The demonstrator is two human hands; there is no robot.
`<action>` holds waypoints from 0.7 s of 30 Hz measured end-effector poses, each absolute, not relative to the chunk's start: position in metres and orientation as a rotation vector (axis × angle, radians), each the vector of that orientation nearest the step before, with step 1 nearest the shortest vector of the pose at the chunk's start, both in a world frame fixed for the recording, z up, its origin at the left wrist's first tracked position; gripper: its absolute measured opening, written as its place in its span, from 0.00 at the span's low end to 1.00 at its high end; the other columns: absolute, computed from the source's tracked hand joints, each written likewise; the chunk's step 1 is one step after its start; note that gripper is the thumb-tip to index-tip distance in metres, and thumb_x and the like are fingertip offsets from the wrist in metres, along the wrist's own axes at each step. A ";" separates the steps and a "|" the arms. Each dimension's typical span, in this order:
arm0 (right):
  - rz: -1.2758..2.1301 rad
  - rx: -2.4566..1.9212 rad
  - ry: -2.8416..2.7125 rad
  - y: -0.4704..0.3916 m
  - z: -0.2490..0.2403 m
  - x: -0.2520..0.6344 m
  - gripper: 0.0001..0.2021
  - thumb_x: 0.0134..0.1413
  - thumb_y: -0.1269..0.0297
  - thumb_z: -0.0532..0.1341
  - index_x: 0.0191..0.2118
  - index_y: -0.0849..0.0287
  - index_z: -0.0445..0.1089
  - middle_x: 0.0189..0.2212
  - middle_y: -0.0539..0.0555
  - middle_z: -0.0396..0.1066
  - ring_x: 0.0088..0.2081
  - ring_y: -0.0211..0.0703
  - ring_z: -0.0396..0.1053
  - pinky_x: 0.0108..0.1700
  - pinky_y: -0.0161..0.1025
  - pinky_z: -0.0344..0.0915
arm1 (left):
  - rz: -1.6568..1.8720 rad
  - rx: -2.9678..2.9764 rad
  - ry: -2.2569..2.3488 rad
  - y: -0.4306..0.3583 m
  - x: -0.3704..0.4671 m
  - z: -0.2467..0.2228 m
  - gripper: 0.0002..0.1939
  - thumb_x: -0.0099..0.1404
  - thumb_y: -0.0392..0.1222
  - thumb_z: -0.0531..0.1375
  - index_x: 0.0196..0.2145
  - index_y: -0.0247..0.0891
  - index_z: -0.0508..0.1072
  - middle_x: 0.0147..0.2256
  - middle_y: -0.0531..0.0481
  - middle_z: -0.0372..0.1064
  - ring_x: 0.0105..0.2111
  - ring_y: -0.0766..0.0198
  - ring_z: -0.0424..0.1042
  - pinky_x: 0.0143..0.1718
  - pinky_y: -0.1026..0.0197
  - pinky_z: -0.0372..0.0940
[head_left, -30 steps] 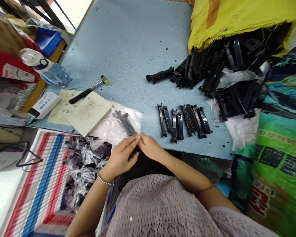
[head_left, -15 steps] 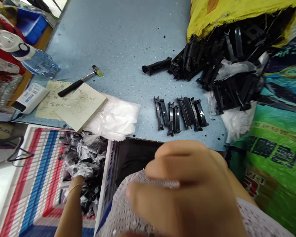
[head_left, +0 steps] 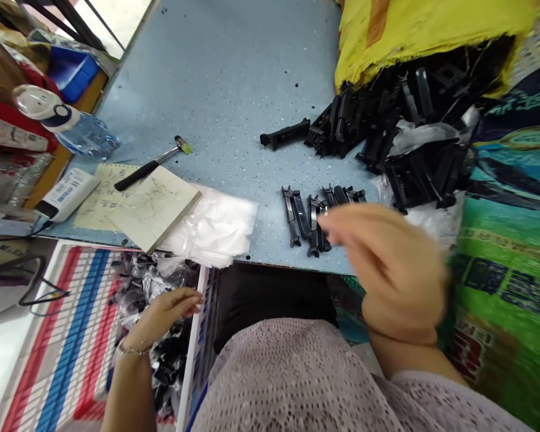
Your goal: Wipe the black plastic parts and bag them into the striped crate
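Note:
My right hand [head_left: 387, 264], smeared by motion, is over the table's front edge with its bent fingers close above a short row of black plastic clips [head_left: 296, 216]. It covers part of that row; whether it holds anything cannot be made out. My left hand [head_left: 173, 309] hovers above the plastic basket [head_left: 63, 324], near its right rim. Its fingers are extended and lightly bent, with nothing visible in them. Beneath it lie several black pieces in clear plastic bags [head_left: 164, 276].
A yellow sack [head_left: 423, 36] spills a heap of black parts [head_left: 342, 117] at the back right. Plastic bags [head_left: 216, 225], a pale block [head_left: 155, 207], a small hammer [head_left: 148, 168] and a water bottle [head_left: 78, 126] lie leftward. A green sack [head_left: 499, 270] stands at right.
My left hand has come up out of the bagged pieces in the basket. My right hand has moved up and forward, from in front of my body to the row of black clips.

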State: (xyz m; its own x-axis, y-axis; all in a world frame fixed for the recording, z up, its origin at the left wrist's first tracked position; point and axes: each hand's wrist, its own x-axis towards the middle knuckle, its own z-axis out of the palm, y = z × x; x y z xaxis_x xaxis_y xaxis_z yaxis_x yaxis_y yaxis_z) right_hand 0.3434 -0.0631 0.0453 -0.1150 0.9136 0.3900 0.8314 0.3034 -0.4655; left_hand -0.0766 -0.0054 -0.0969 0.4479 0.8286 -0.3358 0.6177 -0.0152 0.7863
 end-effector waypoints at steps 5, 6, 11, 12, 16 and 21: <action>0.058 -2.419 -2.082 0.008 -0.048 0.322 0.17 0.67 0.60 0.56 0.47 0.70 0.73 0.42 0.70 0.72 0.48 0.64 0.67 0.46 0.54 0.66 | 0.587 2.261 1.411 0.040 0.052 -0.088 0.15 0.70 0.47 0.58 0.45 0.36 0.79 0.49 0.35 0.75 0.47 0.48 0.74 0.50 0.46 0.71; 0.057 -2.454 -2.110 0.008 -0.060 0.320 0.17 0.66 0.59 0.57 0.46 0.71 0.73 0.43 0.71 0.71 0.49 0.64 0.66 0.46 0.53 0.65 | 0.552 2.349 1.456 0.049 0.069 -0.094 0.13 0.70 0.44 0.58 0.42 0.35 0.79 0.48 0.34 0.74 0.47 0.46 0.73 0.48 0.46 0.71; 0.311 -2.408 -2.114 0.004 -0.075 0.325 0.13 0.65 0.67 0.55 0.49 0.69 0.70 0.46 0.70 0.70 0.49 0.60 0.69 0.46 0.48 0.65 | 0.576 2.137 1.491 0.081 0.073 -0.119 0.07 0.64 0.39 0.62 0.28 0.37 0.73 0.34 0.44 0.72 0.36 0.57 0.72 0.37 0.57 0.68; 0.418 -2.374 -2.054 0.007 -0.074 0.327 0.12 0.65 0.68 0.54 0.49 0.68 0.70 0.47 0.69 0.71 0.49 0.59 0.69 0.47 0.48 0.66 | 0.634 2.028 1.469 0.083 0.065 -0.120 0.08 0.64 0.41 0.63 0.27 0.37 0.73 0.33 0.45 0.71 0.34 0.59 0.72 0.38 0.58 0.67; 1.066 -1.853 -1.449 0.023 -0.077 0.317 0.12 0.66 0.62 0.55 0.51 0.59 0.68 0.49 0.62 0.73 0.51 0.54 0.72 0.52 0.49 0.67 | 0.761 1.641 1.387 0.085 0.046 -0.120 0.09 0.63 0.46 0.62 0.33 0.38 0.76 0.34 0.48 0.74 0.35 0.61 0.74 0.40 0.59 0.68; 1.858 -0.916 -0.655 0.039 -0.100 0.254 0.17 0.58 0.51 0.63 0.46 0.57 0.68 0.40 0.57 0.77 0.38 0.48 0.77 0.44 0.47 0.74 | 0.848 1.780 1.357 0.079 0.045 -0.113 0.07 0.65 0.37 0.55 0.36 0.38 0.74 0.40 0.45 0.77 0.45 0.57 0.76 0.49 0.53 0.71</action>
State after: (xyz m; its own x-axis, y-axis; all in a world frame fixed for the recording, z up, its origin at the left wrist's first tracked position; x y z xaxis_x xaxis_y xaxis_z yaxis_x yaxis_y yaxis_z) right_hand 0.2543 0.0392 -0.1001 -0.2876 0.9042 -0.3158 -0.5062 -0.4234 -0.7513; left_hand 0.0453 0.0785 -0.1134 0.2252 0.9717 0.0711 0.4900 -0.1760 0.8538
